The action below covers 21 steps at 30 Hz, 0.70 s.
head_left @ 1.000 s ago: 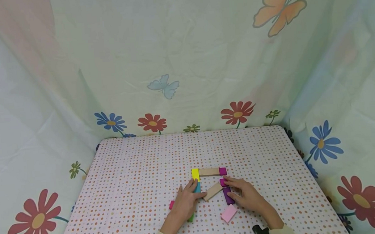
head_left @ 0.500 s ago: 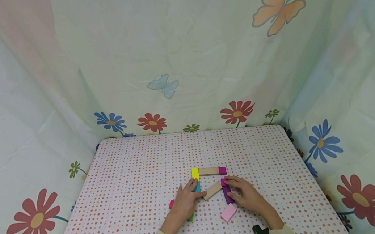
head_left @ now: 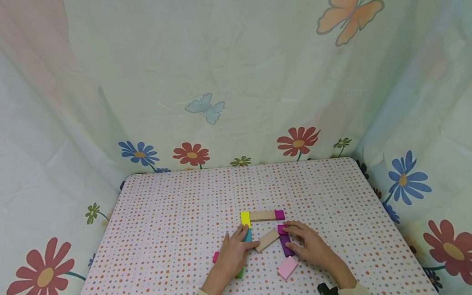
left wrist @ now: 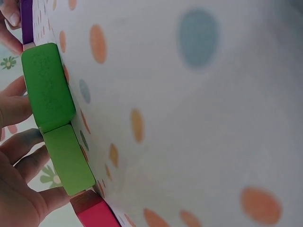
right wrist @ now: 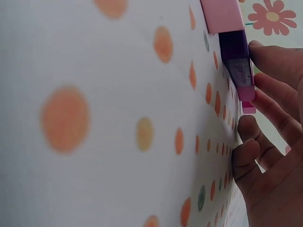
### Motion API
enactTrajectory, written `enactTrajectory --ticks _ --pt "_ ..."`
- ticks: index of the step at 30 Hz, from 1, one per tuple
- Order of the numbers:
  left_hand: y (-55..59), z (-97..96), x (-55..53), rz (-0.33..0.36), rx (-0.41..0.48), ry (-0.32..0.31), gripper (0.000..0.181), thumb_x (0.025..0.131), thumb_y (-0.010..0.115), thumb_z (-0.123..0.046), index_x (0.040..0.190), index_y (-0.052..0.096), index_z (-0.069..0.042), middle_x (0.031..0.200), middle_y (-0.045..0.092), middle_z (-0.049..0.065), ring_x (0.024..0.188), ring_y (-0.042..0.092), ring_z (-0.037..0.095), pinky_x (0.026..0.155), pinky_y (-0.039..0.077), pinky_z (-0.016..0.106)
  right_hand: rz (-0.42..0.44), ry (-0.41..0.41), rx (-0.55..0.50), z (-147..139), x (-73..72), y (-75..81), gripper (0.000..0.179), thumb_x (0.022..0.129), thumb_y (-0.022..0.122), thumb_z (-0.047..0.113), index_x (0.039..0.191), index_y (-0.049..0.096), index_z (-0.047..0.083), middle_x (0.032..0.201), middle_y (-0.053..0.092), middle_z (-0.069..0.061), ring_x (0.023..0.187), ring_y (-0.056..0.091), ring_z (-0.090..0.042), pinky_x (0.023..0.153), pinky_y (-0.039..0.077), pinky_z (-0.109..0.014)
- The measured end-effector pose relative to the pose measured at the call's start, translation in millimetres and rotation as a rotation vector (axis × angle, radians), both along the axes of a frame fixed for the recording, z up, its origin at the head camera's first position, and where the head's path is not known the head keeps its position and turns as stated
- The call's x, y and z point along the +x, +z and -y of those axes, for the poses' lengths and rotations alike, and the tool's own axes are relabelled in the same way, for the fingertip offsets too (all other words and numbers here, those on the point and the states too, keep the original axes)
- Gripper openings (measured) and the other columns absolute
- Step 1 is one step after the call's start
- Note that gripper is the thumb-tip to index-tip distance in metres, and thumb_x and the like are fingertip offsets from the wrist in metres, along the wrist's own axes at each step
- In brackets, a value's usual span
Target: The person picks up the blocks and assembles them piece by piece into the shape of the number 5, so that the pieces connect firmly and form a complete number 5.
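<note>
In the head view, my left hand (head_left: 232,254) rests over a row of blocks. Its fingertips touch the blue block (head_left: 248,235) near the yellow block (head_left: 245,219), and the thumb reaches to a slanted plain wooden block (head_left: 267,241). My right hand (head_left: 313,246) lies along the other side, fingers against a magenta block (head_left: 281,229) and thumb at a purple block (head_left: 286,245). In the left wrist view, a dark green block (left wrist: 49,85) and a light green block (left wrist: 69,160) lie end to end by the left hand. A pink block (right wrist: 223,15) meets the purple one in the right wrist view.
Farther back, another plain wooden block (head_left: 262,216) joins the yellow block to a second magenta block (head_left: 279,215). A red-pink block (left wrist: 100,215) sits left of the left hand. The dotted table (head_left: 174,206) is enclosed by flowered curtains (head_left: 149,80).
</note>
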<state>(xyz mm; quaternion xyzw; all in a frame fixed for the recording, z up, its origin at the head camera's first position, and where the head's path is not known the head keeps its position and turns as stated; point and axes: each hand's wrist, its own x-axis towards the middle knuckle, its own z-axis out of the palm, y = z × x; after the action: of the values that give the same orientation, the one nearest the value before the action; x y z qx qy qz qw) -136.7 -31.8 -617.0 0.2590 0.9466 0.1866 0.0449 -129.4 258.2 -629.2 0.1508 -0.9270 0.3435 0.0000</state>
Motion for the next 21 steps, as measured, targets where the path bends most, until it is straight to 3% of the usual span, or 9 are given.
enactTrajectory --ticks 14,18,21 --pt "-1.1 3.1 0.0 0.006 0.102 0.018 0.035 0.104 0.066 -0.015 0.134 0.074 -0.03 0.168 0.045 0.011 0.157 0.041 0.037 0.116 0.042 0.072 0.039 0.004 -0.014 -1 -1.7 3.7 0.046 0.095 0.081 0.021 0.138 0.07 0.012 0.151 0.061 -0.009 0.144 0.055 -0.042 0.115 0.046 -0.062" --pt "3.6 0.0 2.1 -0.102 0.168 -0.003 0.033 0.102 0.07 -0.015 0.134 0.074 -0.022 0.161 0.054 0.012 0.151 0.048 0.04 0.115 0.047 0.063 0.032 0.006 -0.022 -1 -1.9 3.0 0.046 0.094 0.081 0.021 0.138 0.071 0.012 0.151 0.062 -0.008 0.143 0.056 -0.042 0.114 0.047 -0.062" --pt "10.9 -6.0 6.1 -0.203 0.228 -0.02 0.027 0.1 0.073 -0.015 0.126 0.077 -0.018 0.144 0.068 0.008 0.135 0.061 0.031 0.11 0.056 0.047 0.027 0.012 -0.028 -1 -2.8 1.4 0.046 0.094 0.081 0.023 0.138 0.071 0.012 0.15 0.062 -0.008 0.142 0.057 -0.041 0.114 0.048 -0.062"
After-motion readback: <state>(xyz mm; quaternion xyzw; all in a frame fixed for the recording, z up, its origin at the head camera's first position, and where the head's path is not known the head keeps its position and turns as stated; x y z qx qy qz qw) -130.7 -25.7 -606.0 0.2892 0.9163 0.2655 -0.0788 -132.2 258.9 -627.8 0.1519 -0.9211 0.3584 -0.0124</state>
